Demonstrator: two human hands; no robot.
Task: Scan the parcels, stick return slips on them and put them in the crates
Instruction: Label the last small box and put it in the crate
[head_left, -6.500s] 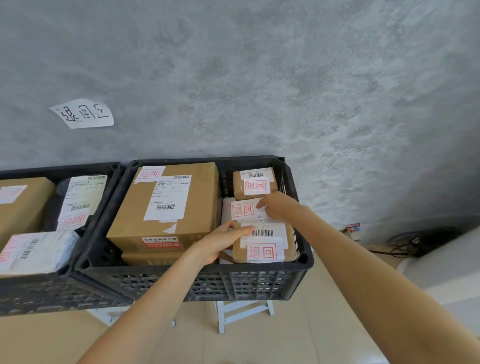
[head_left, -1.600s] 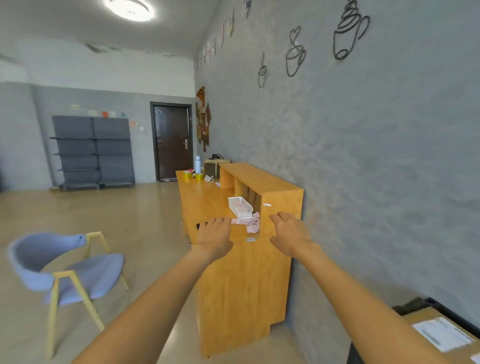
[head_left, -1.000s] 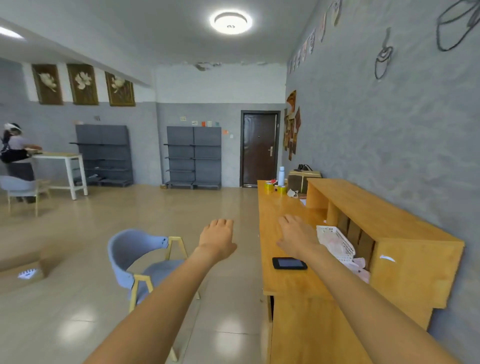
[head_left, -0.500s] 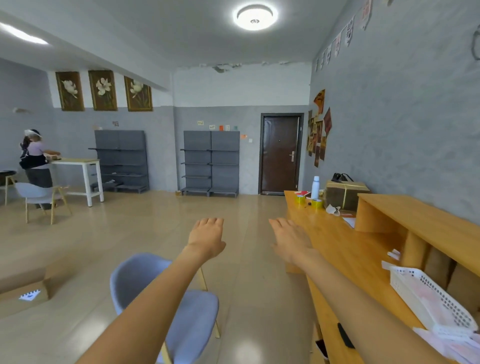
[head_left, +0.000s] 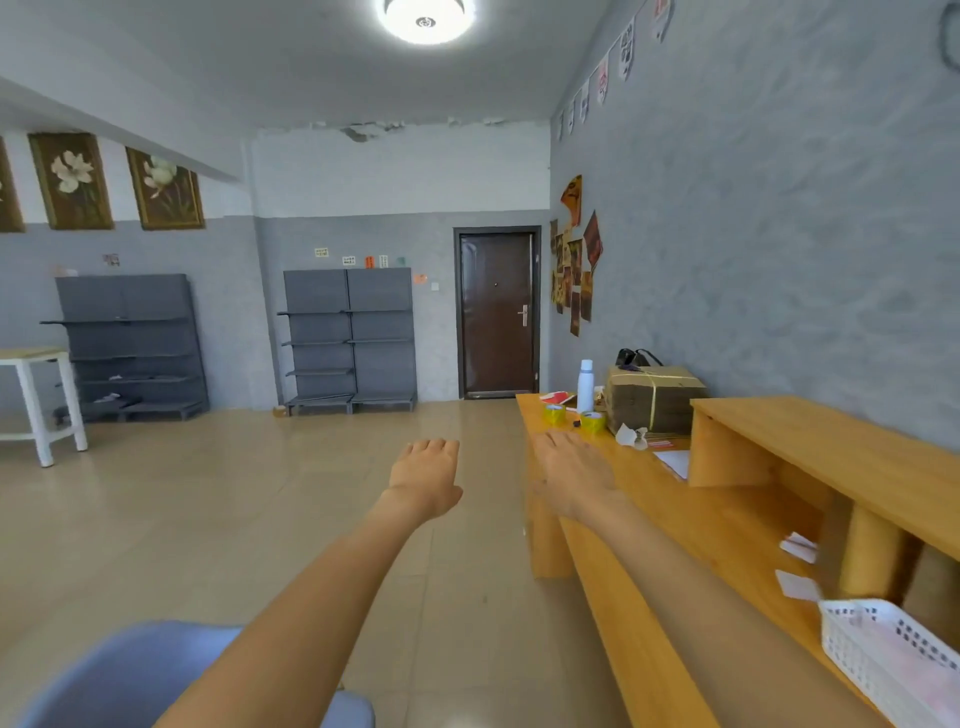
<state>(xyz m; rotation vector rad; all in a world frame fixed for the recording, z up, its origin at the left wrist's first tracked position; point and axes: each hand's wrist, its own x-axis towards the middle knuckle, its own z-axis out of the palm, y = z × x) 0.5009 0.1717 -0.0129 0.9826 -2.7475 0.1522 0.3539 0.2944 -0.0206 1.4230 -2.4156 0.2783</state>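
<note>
Both hands are empty, the left hand (head_left: 426, 475) and right hand (head_left: 569, 478) stretched forward with fingers straight, so this looks like the walk to fetch another parcel. No parcel or crate is in view; the next move calls for finding one. The white basket (head_left: 883, 657) at the tabletop's (head_left: 675, 514) near edge is cut off, its contents blurred

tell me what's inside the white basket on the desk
The white basket holds pale pink and white sheets, seen blurred through its mesh wall; print unreadable. Its near end is cut off by the frame edge, so the rest of its contents cannot be seen.
</note>
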